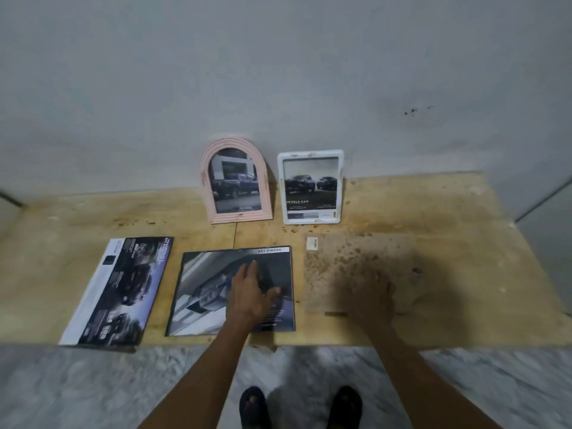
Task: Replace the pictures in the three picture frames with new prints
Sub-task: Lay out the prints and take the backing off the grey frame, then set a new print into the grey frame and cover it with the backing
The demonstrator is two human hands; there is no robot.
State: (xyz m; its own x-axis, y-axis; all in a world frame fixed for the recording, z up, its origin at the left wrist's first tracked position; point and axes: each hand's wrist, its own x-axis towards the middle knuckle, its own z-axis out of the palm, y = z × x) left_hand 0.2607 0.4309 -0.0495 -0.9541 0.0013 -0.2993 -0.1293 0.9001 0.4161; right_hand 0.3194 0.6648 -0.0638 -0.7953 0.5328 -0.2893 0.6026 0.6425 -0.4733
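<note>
The print (216,286) is being pressed flat by the left hand (250,295), fingers spread; the right hand (376,300), blurred, is seemingly resting open on the glass (356,261).

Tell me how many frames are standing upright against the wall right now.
2. A pink arched frame stands left of a white rectangular frame, both at the back of the table. No third upright one is visible.

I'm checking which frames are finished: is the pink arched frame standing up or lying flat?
Standing up. The pink arched frame rests upright on its bottom edge at the back of the wooden board, against the wall, with a truck picture showing.
</note>
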